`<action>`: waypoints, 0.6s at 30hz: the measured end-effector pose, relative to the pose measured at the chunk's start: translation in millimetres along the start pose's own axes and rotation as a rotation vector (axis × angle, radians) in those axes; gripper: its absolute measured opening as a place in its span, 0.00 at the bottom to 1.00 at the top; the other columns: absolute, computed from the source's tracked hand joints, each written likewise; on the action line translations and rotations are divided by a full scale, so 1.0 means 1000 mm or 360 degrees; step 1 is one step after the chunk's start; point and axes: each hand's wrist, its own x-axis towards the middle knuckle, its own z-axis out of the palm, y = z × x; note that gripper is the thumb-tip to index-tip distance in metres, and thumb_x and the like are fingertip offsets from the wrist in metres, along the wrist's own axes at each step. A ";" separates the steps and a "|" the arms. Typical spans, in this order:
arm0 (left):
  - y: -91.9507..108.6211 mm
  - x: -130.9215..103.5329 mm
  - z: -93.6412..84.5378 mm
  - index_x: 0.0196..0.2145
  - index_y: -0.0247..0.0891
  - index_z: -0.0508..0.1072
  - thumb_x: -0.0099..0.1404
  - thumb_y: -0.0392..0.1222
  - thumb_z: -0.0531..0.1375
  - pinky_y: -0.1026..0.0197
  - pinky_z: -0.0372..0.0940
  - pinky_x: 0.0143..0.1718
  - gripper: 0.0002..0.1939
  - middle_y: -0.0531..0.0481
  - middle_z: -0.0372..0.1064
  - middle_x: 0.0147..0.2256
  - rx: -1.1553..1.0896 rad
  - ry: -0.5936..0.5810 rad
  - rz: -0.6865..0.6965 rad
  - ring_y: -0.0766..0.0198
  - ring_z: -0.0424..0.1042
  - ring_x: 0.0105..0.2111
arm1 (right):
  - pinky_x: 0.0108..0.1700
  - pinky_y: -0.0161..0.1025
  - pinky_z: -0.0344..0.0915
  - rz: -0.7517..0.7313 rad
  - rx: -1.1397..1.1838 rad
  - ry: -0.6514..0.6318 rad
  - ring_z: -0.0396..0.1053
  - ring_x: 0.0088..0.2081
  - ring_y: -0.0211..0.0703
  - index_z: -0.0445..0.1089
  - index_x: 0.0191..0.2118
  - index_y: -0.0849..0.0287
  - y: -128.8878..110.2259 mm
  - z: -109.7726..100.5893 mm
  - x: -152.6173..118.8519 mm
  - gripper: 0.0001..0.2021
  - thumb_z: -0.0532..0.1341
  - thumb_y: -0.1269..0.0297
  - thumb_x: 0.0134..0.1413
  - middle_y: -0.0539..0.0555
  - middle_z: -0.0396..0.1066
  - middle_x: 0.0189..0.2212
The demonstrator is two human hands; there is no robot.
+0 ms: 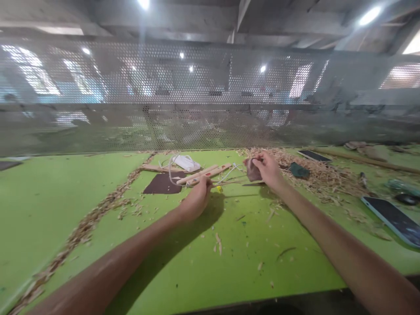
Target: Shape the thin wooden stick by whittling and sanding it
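Observation:
My left hand (198, 199) is closed in a pinch on a thin wooden stick (226, 182), which points right above the green table. A narrow shadow of it falls on the tabletop. My right hand (268, 169), also closed, grips a brown piece that looks like sandpaper (253, 170), near the stick's right side; whether they touch I cannot tell. Just beyond my left hand lie pale wooden pieces (210, 171) with red marks. A flat dark brown sheet (162, 183) rests to their left. Under the stick is a small yellow thing (219, 188).
A white box-like device (186, 163) with a cable lies behind the wooden pieces. Wood shavings (328, 175) heap at right, with a dark green scrap (299, 169) on them. A phone (393, 221) lies at far right. A perforated metal screen (210, 127) closes the table's back.

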 end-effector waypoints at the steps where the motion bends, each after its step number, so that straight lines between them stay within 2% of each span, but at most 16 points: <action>1: 0.002 -0.001 -0.001 0.42 0.39 0.65 0.78 0.44 0.47 0.60 0.60 0.32 0.10 0.48 0.70 0.33 -0.0001 -0.0006 -0.0006 0.58 0.67 0.31 | 0.37 0.39 0.65 -0.0024 0.0081 0.0068 0.69 0.34 0.43 0.56 0.41 0.53 -0.002 -0.003 -0.001 0.12 0.59 0.55 0.61 0.55 0.73 0.33; 5: 0.006 0.002 -0.008 0.43 0.38 0.68 0.79 0.46 0.44 0.60 0.59 0.30 0.16 0.49 0.68 0.30 -0.0093 -0.0116 -0.0089 0.59 0.66 0.29 | 0.37 0.42 0.69 0.0053 0.0275 0.0196 0.72 0.35 0.46 0.54 0.40 0.52 0.000 -0.009 0.000 0.18 0.62 0.50 0.54 0.58 0.76 0.36; 8: 0.007 0.004 -0.013 0.44 0.37 0.69 0.79 0.47 0.45 0.61 0.56 0.26 0.16 0.54 0.61 0.26 -0.0171 -0.0208 -0.0145 0.63 0.59 0.23 | 0.39 0.45 0.72 0.0102 0.0334 0.0134 0.75 0.38 0.50 0.55 0.40 0.51 0.006 -0.005 0.001 0.18 0.62 0.49 0.52 0.59 0.77 0.38; 13: 0.008 0.000 -0.012 0.44 0.38 0.67 0.78 0.52 0.47 0.64 0.54 0.23 0.17 0.58 0.57 0.24 -0.0500 -0.0390 -0.0220 0.66 0.56 0.21 | 0.44 0.52 0.75 0.0068 0.0352 0.0052 0.76 0.45 0.57 0.58 0.44 0.50 0.009 0.009 -0.006 0.14 0.61 0.52 0.57 0.60 0.78 0.40; 16: 0.009 -0.004 -0.009 0.43 0.38 0.66 0.77 0.55 0.47 0.64 0.54 0.22 0.18 0.58 0.57 0.25 -0.0706 -0.0509 -0.0313 0.66 0.57 0.21 | 0.47 0.55 0.77 0.0225 0.0452 -0.0094 0.76 0.48 0.59 0.59 0.44 0.50 0.003 0.018 -0.015 0.13 0.61 0.55 0.60 0.61 0.78 0.45; 18: 0.011 -0.006 -0.008 0.43 0.38 0.66 0.77 0.56 0.47 0.64 0.53 0.22 0.19 0.58 0.57 0.26 -0.0705 -0.0542 -0.0332 0.66 0.56 0.21 | 0.49 0.56 0.77 0.0388 0.0576 -0.0201 0.76 0.50 0.58 0.59 0.44 0.50 0.000 0.022 -0.021 0.11 0.61 0.57 0.61 0.62 0.77 0.48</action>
